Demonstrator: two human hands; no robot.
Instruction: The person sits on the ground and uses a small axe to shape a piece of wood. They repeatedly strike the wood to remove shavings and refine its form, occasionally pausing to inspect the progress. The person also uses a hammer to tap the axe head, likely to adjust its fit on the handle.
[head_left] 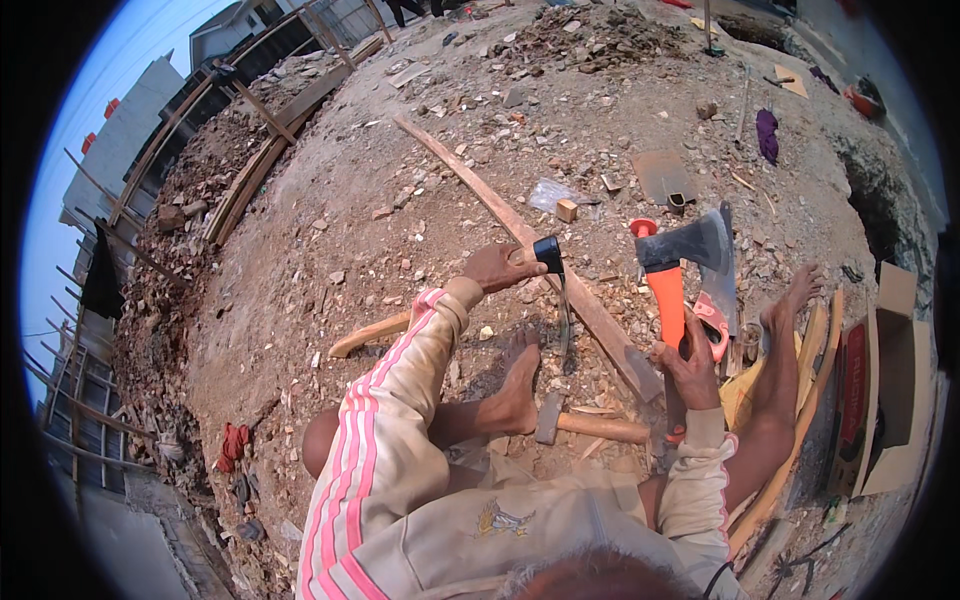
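My left hand (495, 268) is closed round a wooden-handled tool close to its black head (547, 254). A thin curved blade hangs from that head, so it looks like an adze; part of its handle (370, 333) passes behind my sleeve. In my right hand (692, 372) is an axe (667, 295) with an orange and black handle, its dark head raised. Just behind the axe is a handsaw (712, 322) with a pinkish grip, partly covered. A hammer (600, 428) with a wooden handle lies between my legs. The long wooden plank (490, 205) runs along the ground beyond my left hand.
On the right stand an open cardboard box (895, 400) and long wood strips (790, 470). A small wood block (567, 210), clear plastic (550, 195) and a cardboard piece (663, 177) lie ahead on rubble. A trench (875, 195) cuts the far right.
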